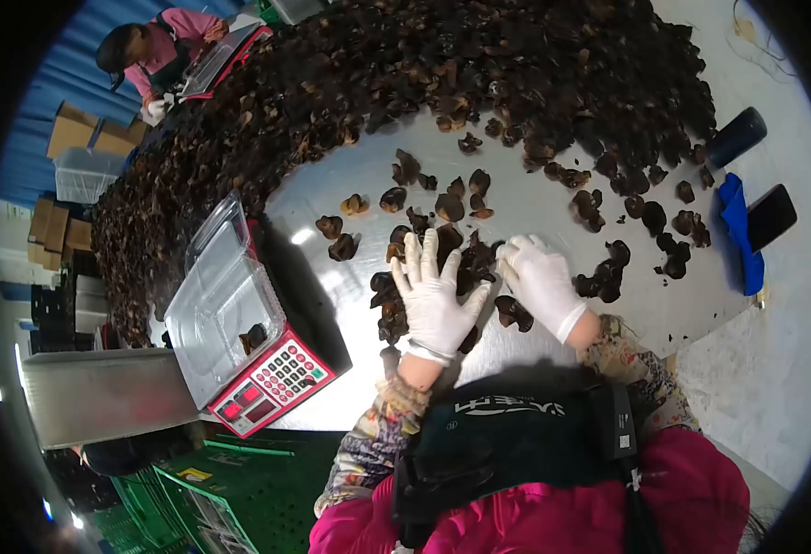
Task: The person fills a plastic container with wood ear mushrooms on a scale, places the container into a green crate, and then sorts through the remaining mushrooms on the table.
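Both hands wear white gloves. My left hand lies with fingers spread over a small cluster of wood ear mushrooms, dark brown and curled. To its right, my right hand has its fingers bent and pressed together at the edge of that cluster; what they hold, if anything, is hidden. A loose mushroom lies just below the right hand. On the left, a red and white digital scale carries an opened clear plastic box with one mushroom piece inside.
A large heap of mushrooms curves around the back of the metal table. At right are a dark bottle, a blue cloth and a phone. Green crates stand below left. A co-worker bends over the far side.
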Demonstrator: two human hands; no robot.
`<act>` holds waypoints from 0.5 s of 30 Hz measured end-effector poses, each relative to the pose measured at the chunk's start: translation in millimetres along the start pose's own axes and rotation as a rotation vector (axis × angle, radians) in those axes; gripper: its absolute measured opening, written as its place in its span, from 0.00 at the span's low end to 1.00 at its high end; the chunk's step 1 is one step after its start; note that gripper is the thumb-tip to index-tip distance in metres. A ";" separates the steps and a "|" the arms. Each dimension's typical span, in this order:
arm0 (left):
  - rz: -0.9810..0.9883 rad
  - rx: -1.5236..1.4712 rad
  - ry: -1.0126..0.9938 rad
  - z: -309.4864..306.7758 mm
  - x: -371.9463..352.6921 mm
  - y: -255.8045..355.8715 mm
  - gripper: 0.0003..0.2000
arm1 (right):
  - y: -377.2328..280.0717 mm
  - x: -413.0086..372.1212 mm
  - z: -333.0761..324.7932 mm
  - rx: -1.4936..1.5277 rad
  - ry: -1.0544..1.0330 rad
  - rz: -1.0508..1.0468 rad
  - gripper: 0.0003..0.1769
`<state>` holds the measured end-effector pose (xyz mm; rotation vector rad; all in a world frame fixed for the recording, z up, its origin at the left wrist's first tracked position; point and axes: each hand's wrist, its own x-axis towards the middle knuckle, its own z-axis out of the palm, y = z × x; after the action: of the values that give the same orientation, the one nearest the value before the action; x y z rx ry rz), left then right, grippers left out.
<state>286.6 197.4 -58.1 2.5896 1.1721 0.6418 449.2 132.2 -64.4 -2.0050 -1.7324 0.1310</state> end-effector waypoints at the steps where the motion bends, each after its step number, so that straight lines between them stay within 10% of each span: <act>1: -0.002 0.025 -0.020 10.1 -0.6 -2.1 0.24 | -5.4 -6.1 -2.6 -0.003 -0.001 -0.002 0.06; 6: 0.077 -0.076 -0.081 -12.1 -13.5 -0.4 0.14 | -11.7 -34.1 -12.8 0.238 -0.090 -0.044 0.07; 15: -0.023 -0.153 0.020 -34.9 -25.6 -11.4 0.30 | -17.4 -38.8 -41.9 0.137 -0.208 0.189 0.31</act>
<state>247.5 186.3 -39.3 2.4452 1.1108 0.7249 441.8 84.3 -29.5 -2.1103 -1.6018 0.5242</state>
